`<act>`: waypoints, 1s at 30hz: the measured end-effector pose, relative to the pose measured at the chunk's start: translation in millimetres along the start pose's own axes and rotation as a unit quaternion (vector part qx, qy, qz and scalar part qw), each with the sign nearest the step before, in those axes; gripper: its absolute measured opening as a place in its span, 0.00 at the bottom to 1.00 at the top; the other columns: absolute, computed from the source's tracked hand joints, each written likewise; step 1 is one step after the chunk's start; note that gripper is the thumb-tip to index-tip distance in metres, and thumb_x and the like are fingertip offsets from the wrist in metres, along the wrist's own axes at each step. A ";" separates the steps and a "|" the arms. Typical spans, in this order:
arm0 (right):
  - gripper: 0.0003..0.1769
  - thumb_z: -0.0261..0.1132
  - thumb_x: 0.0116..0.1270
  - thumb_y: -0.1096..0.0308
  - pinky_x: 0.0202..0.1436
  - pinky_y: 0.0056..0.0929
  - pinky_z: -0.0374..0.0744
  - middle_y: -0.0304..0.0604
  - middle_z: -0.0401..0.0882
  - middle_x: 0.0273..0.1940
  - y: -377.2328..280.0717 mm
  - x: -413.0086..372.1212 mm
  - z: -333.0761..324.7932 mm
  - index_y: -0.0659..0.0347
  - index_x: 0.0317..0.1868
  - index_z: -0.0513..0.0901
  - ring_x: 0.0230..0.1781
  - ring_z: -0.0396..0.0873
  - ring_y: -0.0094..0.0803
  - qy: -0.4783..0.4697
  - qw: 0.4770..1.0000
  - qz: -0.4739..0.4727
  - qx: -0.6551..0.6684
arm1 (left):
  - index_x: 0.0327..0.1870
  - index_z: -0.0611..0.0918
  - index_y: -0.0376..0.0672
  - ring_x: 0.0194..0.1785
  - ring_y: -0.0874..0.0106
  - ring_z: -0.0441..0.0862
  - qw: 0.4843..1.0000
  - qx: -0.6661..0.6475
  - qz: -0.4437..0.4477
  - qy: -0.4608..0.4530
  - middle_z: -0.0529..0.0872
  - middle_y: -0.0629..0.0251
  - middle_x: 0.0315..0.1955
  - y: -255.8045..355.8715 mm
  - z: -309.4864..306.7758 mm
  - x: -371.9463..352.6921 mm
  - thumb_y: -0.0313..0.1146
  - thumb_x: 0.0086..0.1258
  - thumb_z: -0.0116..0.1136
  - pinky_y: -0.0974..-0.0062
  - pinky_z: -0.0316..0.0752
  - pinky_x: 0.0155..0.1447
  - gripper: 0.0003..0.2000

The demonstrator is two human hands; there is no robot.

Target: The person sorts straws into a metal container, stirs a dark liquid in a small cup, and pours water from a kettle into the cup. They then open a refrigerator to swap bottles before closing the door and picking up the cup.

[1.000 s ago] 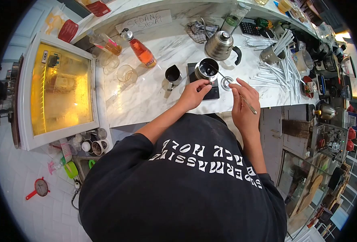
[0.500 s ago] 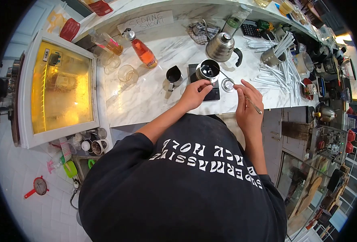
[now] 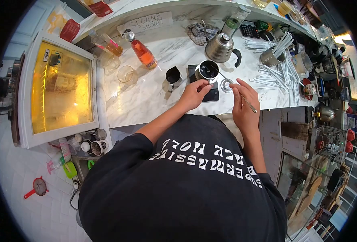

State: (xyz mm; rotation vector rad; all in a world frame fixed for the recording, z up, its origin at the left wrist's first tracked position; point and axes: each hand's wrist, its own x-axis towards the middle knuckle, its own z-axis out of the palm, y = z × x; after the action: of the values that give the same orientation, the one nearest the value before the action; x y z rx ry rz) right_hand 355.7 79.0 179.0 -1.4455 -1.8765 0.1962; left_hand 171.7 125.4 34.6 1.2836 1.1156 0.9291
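My left hand (image 3: 195, 95) pinches the handle of a metal cup (image 3: 198, 73) that holds dark liquid. The cup is over a flat black scale (image 3: 212, 96); whether it rests on it is hard to see. Between the fingers of my right hand (image 3: 245, 103) is a long-handled spoon (image 3: 223, 76), its far end down inside the cup. A small round metal piece (image 3: 226, 85) lies right beside the cup, near my right fingertips. To the left stands a small metal pitcher (image 3: 173, 76) with a dark interior.
A gooseneck kettle (image 3: 219, 49) stands behind the cup. Wrapped straws (image 3: 281, 78) spread across the right side. On the left are a bottle of red liquid (image 3: 143, 51), an empty glass (image 3: 127, 75) and a lit glass-fronted cabinet (image 3: 61, 88). A checked cloth (image 3: 202, 34) lies at the back.
My right hand and the spoon have shifted slightly left, and the spoon's angle in the cup has changed. My left hand stays at the cup's handle.
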 end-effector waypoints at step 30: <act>0.05 0.65 0.75 0.72 0.63 0.41 0.75 0.42 0.90 0.44 -4.0 -0.1 -0.9 0.61 0.45 0.88 0.60 0.85 0.42 -0.004 1.000 0.012 0.003 | 0.52 0.86 0.38 0.39 0.78 0.81 1.000 0.013 0.004 0.003 0.91 0.67 0.39 -3.5 -5.4 -3.1 0.37 0.79 0.62 0.75 0.77 0.47 0.12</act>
State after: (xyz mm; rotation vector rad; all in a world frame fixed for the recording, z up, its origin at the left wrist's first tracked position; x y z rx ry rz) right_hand 353.2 77.2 181.7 -1.4646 -1.8647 0.2199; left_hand 165.6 123.4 31.7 1.3086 1.1315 0.9272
